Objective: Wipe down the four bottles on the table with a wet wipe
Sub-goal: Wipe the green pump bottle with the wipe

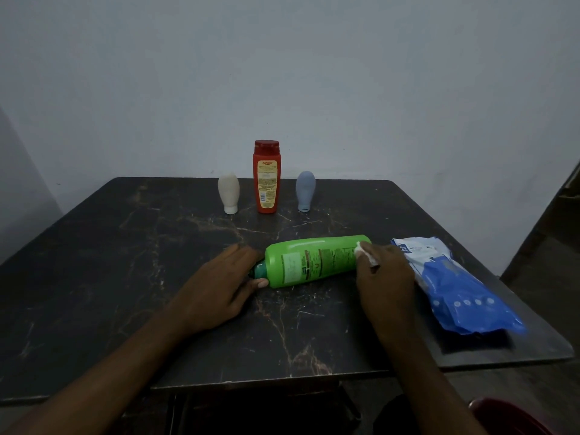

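Note:
A green bottle (314,260) lies on its side near the middle of the dark marble table (125,262), its teal cap pointing left. My left hand (224,284) holds the cap end, thumb under the neck. My right hand (387,274) grips a white wet wipe (364,251) and presses it against the bottle's base end. At the back stand a red bottle (266,177), a cream squeeze bottle (229,192) on its cap to the left, and a grey-blue squeeze bottle (305,191) on its cap to the right.
A blue and white wet wipe pack (455,287) lies on the table just right of my right hand, near the right edge. A wall rises behind the table. A red object (508,416) shows at the bottom right, below the table.

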